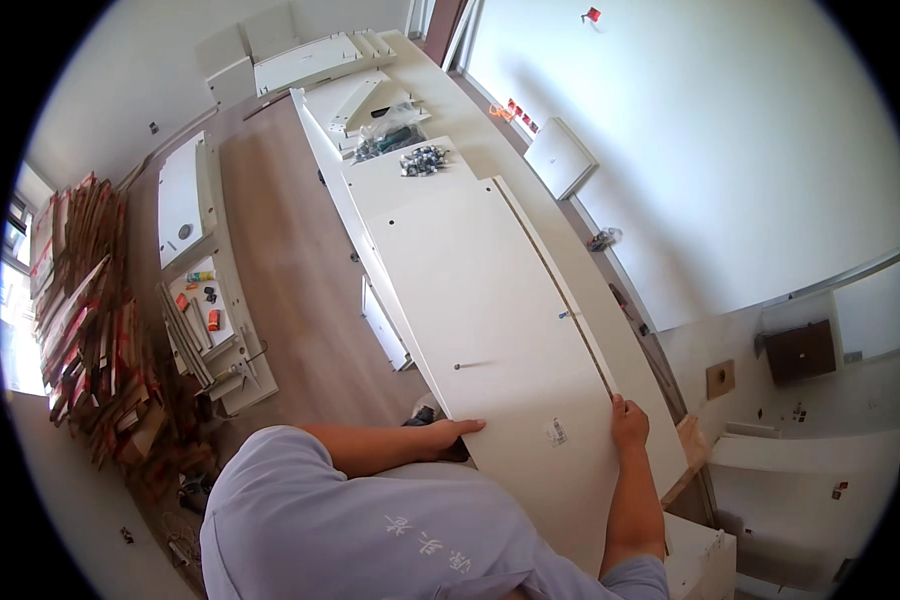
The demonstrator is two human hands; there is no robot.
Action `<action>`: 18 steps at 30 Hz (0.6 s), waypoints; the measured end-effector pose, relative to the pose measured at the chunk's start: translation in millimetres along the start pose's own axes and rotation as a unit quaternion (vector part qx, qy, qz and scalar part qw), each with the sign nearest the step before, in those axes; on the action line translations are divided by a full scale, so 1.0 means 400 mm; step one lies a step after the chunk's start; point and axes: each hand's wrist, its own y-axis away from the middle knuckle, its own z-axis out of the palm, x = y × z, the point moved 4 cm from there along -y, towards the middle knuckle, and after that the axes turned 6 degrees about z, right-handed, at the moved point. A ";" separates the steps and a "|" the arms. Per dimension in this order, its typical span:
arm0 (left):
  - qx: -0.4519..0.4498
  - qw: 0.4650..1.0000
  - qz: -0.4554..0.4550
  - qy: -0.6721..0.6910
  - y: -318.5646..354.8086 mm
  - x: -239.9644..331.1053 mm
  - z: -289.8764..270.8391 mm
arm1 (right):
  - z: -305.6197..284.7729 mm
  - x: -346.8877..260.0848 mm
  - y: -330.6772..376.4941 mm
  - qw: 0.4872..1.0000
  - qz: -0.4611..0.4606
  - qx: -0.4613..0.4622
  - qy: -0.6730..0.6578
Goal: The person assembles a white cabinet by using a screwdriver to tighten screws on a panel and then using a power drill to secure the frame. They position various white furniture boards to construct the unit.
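A long white furniture panel (440,270) lies in front of me on top of other white boards. My left hand (454,434) grips its left edge, thumb on top and the fingers hidden underneath. On the opposite edge my right hand (629,422) is closed around the rim. A small label (556,432) is stuck to the panel between my hands. Farther up, a small metal peg (458,366) shows on its face. A pile of metal fittings (425,160) rests at the far end, beside a clear plastic bag (395,130) of dark hardware.
Flattened cardboard (85,310) is stacked along the left wall. Nearer on the floor, a white board (183,205) lies close to loose panels with an orange box (214,320). More panels (315,62) stand at the far end. A square white box (562,158) sits by the right wall.
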 end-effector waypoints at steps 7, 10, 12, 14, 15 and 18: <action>0.068 0.997 -0.010 -0.026 -0.070 0.067 -0.061 | 0.081 -0.051 -0.134 0.998 0.003 -0.054 -0.011; 0.081 0.994 -0.025 -0.065 -0.067 0.101 -0.075 | 0.110 -0.073 -0.174 0.997 -0.003 -0.080 -0.024; 0.067 0.992 -0.044 -0.095 -0.053 0.132 -0.076 | 0.122 -0.095 -0.190 0.994 -0.018 -0.096 -0.041; 0.042 0.990 -0.065 -0.120 -0.015 0.181 -0.052 | 0.132 -0.104 -0.206 0.993 -0.014 -0.116 -0.030; 0.031 0.989 -0.059 -0.131 -0.002 0.193 -0.043 | 0.140 -0.111 -0.214 0.992 -0.014 -0.126 -0.024; 0.007 0.982 -0.045 -0.185 -0.018 0.178 -0.062 | 0.156 -0.133 -0.218 0.991 -0.017 -0.127 -0.044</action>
